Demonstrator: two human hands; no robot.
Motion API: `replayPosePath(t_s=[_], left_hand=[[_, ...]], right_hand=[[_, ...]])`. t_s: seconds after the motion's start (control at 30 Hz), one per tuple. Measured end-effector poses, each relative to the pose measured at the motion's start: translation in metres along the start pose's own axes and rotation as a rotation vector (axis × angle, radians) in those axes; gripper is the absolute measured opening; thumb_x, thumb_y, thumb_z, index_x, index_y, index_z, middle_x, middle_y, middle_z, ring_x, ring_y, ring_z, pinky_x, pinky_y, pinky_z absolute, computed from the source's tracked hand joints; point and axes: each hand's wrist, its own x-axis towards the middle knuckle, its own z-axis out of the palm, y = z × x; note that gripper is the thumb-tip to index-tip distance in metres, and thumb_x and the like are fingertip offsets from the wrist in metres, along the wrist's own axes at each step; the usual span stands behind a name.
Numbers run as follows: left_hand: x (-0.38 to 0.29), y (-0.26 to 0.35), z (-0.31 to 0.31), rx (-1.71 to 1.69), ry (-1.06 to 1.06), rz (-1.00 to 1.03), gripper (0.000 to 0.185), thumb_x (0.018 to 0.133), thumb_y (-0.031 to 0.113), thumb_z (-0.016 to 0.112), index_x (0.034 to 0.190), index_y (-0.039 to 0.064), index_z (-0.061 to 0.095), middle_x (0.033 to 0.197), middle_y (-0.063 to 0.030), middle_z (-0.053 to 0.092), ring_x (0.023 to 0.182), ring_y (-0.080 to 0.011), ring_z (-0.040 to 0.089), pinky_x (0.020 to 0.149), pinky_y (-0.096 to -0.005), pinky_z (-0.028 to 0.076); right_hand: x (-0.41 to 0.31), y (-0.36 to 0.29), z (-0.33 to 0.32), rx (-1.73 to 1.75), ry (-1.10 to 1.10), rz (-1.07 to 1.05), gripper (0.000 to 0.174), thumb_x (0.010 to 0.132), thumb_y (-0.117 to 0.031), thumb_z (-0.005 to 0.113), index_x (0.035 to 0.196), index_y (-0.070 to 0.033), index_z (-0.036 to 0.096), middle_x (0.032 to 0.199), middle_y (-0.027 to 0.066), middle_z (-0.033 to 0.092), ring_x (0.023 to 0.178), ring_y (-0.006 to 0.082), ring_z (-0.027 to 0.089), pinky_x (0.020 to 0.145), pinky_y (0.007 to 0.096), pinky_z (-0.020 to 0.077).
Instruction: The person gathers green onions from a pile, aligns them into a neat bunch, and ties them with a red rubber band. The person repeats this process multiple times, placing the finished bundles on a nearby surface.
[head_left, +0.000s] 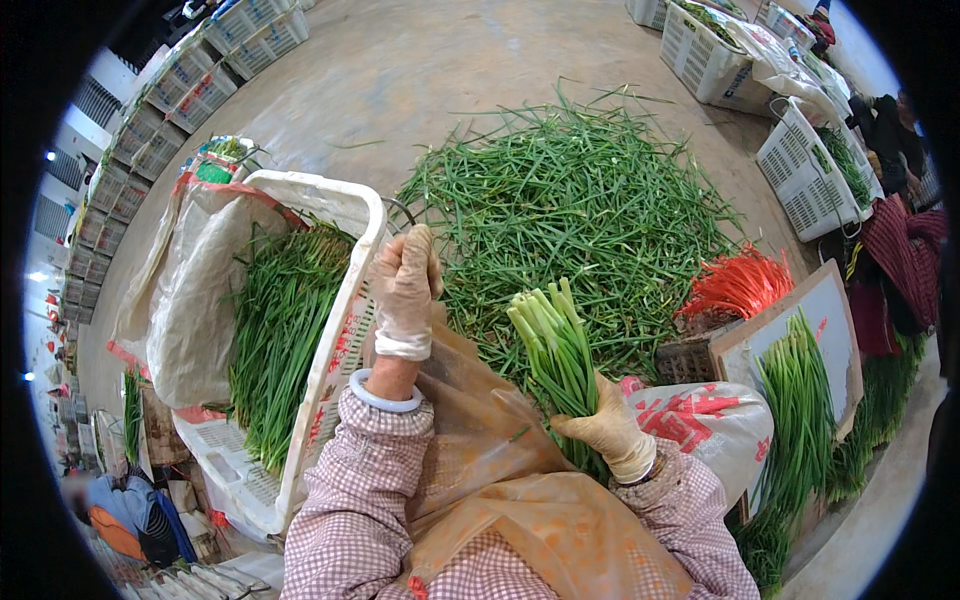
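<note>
My right hand (607, 435), in a pale glove, grips a bunch of chive-like greens (555, 345), its pale cut ends pointing up and away from me. My left hand (407, 289), also gloved, is closed in a fist beside the rim of a white plastic crate (330, 390). A dark wire handle (401, 208) runs up to that fist; whether the fingers hold it I cannot tell. Long greens (292, 337) fill the crate, next to a white woven sack (210, 292) draped over its far side. A translucent brown plastic apron (480, 420) covers my lap.
Loose green leaf trimmings (577, 217) are heaped on the floor ahead. At right, more greens (799, 390) lie on a tilted board (844, 337), near red plastic ties (739, 281). White crates (814, 169) stand beyond, beside a person (900, 150). Stacked crates (202, 94) line the left.
</note>
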Motion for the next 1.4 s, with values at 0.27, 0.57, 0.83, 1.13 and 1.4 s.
replayPosePath(t_s=[0.27, 0.57, 0.83, 1.13, 1.4], left_hand=[[-0.047, 0.022, 0.018, 0.758, -0.454, 0.735, 0.034, 0.083, 0.039, 0.077, 0.100, 0.010, 0.071, 0.123, -0.0145, 0.060, 0.119, -0.0322, 0.055, 0.099, -0.0465, 0.041], [-0.041, 0.011, 0.020, 0.781, -0.731, 0.537, 0.017, 0.083, 0.029, 0.077, 0.094, 0.015, 0.075, 0.135, -0.0101, 0.059, 0.139, -0.0380, 0.041, 0.115, -0.0574, 0.021], [-0.033, 0.008, 0.019, 0.027, -0.426, 0.289, 0.011, 0.092, 0.011, 0.065, 0.098, 0.003, 0.069, 0.129, -0.0145, 0.063, 0.129, -0.0334, 0.052, 0.109, -0.0434, 0.040], [0.051, -0.035, -0.005, 0.077, -0.310, -0.080, 0.036, 0.090, 0.024, 0.074, 0.119, 0.006, 0.063, 0.134, -0.0126, 0.060, 0.128, -0.0262, 0.054, 0.111, -0.0476, 0.038], [-0.030, -0.056, 0.160, 0.544, -0.970, -0.035, 0.053, 0.088, 0.020, 0.073, 0.134, 0.000, 0.055, 0.123, -0.0167, 0.065, 0.114, -0.0262, 0.061, 0.101, -0.0376, 0.047]], right_hand=[[-0.001, -0.014, 0.024, -0.557, 0.329, -0.136, 0.074, 0.079, -0.022, 0.084, 0.140, -0.009, 0.044, 0.115, 0.0106, 0.071, 0.098, 0.0232, 0.072, 0.085, 0.0327, 0.0568], [-0.003, -0.025, 0.037, -0.253, 0.282, -0.038, 0.035, 0.107, -0.028, 0.038, 0.135, -0.011, 0.049, 0.133, 0.0140, 0.060, 0.123, 0.0309, 0.059, 0.100, 0.0586, 0.0524], [0.002, -0.005, 0.022, -0.395, 0.279, -0.128, 0.071, 0.077, -0.050, 0.082, 0.127, -0.007, 0.055, 0.112, 0.0168, 0.070, 0.105, 0.0302, 0.069, 0.088, 0.0395, 0.0543], [-0.162, -0.109, -0.112, 0.089, 0.407, -0.018, 0.085, 0.071, -0.005, 0.082, 0.145, -0.001, 0.041, 0.069, 0.0062, 0.062, 0.056, 0.0159, 0.059, 0.055, 0.0316, 0.0475], [-0.305, -0.147, -0.242, -1.225, 1.025, -0.131, 0.072, 0.072, -0.004, 0.073, 0.140, -0.002, 0.049, 0.098, 0.0158, 0.072, 0.086, 0.0283, 0.072, 0.076, 0.0363, 0.0556]])
